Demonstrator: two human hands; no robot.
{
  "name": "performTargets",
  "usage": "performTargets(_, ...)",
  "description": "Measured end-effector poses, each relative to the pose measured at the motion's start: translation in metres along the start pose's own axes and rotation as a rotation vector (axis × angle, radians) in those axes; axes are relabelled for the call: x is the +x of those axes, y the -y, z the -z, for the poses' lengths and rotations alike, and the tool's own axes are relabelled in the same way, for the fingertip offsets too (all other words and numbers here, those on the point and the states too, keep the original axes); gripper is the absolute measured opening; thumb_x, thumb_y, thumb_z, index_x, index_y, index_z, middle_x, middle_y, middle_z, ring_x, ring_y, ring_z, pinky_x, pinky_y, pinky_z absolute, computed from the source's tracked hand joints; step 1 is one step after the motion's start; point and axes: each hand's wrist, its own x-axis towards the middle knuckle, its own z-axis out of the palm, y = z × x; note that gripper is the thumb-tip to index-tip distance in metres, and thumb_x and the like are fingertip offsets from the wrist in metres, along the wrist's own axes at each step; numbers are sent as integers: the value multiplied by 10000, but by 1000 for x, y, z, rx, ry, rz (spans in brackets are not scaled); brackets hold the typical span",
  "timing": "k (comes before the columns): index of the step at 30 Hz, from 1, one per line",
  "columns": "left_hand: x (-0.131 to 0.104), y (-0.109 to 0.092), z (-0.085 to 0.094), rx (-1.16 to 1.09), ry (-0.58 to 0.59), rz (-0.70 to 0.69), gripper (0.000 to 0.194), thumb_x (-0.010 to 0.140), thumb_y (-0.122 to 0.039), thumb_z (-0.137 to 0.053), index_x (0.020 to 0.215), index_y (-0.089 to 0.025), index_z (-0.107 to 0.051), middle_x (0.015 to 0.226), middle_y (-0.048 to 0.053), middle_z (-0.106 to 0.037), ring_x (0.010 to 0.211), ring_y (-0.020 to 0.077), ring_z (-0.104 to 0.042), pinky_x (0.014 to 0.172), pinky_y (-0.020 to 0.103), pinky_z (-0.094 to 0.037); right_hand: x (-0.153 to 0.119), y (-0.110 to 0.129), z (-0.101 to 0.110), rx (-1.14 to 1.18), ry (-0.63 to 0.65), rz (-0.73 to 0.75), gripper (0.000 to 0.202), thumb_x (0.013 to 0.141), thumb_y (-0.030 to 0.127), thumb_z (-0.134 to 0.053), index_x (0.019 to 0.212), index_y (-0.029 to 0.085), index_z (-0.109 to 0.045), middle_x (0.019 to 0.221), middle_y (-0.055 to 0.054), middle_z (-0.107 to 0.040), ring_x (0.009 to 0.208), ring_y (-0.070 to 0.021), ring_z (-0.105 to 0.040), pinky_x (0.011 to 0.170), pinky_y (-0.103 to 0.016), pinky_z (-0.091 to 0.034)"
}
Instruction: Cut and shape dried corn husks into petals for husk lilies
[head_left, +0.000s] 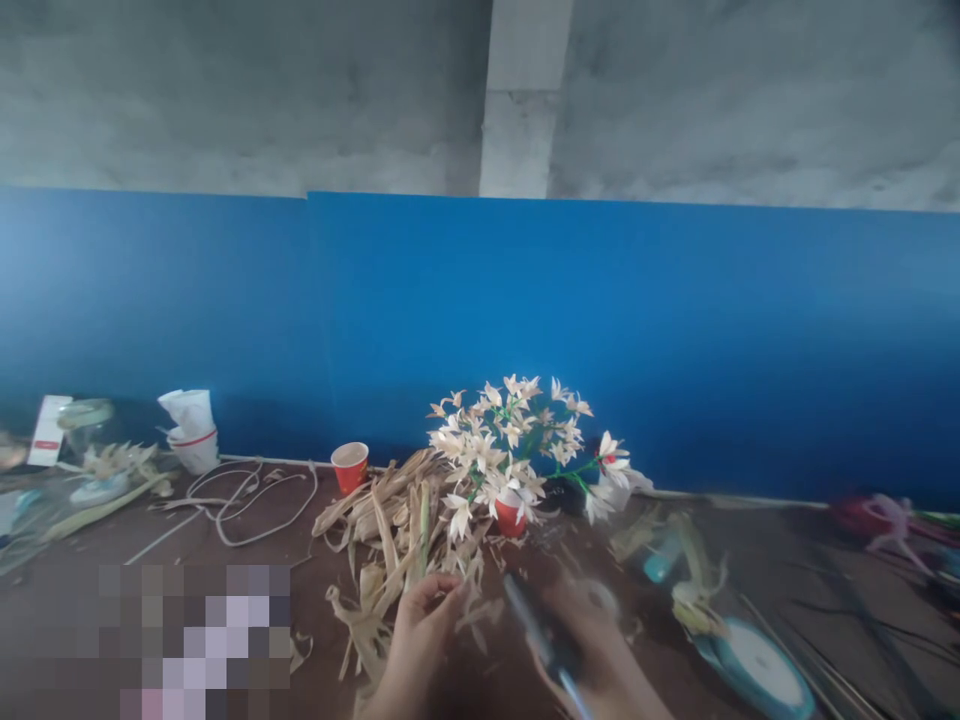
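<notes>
My left hand (pixel 426 625) is closed in a pinch at the near edge of a pile of dried corn husks (pixel 386 525). A pale husk strip (pixel 471 588) shows at its fingertips, its outline partly lost against the husks behind. My right hand (pixel 596 640), smeared by motion, is wrapped round a long dark tool (pixel 541 625). The tool points up and left, with a light bluish rod at its near end; blur hides its exact kind. Beyond both hands, pale husk flowers (pixel 487 450) on green stems stand in a red cup (pixel 511 516).
Left of the husk pile are a red paper cup (pixel 350 468), a looped white cord (pixel 251 505) and a white cup (pixel 193 445) with paper in it. A white-and-teal round spool (pixel 761 665) lies at right. A blue panel (pixel 637 330) backs the table.
</notes>
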Motion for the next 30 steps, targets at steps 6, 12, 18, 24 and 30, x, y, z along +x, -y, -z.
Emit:
performTargets(6,4,4,3,15,16,-163,331,545,-460,-763,601,-149,-665,527,-19,-590,502,114,-520,499,205,-403,8,14,-32,303,-81,-22,40,637,191,-570,638,226,-588,716,-18,-573,627,-159,-539,574,-227,-422)
performTargets(12,7,7,9,75,30,-187,327,571,-455,-754,634,-145,-671,561,-10,-594,546,133,-540,529,216,-421,1,5,-45,290,-76,-71,73,636,190,-556,662,224,-615,748,-25,-579,625,-159,-543,603,-232,-431)
performTargets(18,8,9,11,126,30,-213,297,606,-433,-739,639,-145,-673,621,-3,-608,617,147,-558,602,225,-434,-1,-2,-65,355,-131,-151,62,621,265,-567,657,250,-615,751,-21,-580,606,-172,-542,594,-256,-442)
performTargets(24,5,5,10,153,25,-199,303,602,-446,-733,645,-151,-681,643,10,-618,631,163,-566,610,244,-450,0,-5,-60,353,-85,-145,88,599,268,-604,679,245,-635,738,-21,-579,618,-168,-538,624,-249,-437)
performTargets(30,5,5,10,130,18,-216,313,583,-451,-744,640,-150,-681,652,17,-621,644,171,-572,613,250,-460,-2,-4,-57,372,-47,-124,87,644,249,-584,699,229,-649,792,-38,-597,645,-158,-556,629,-230,-444)
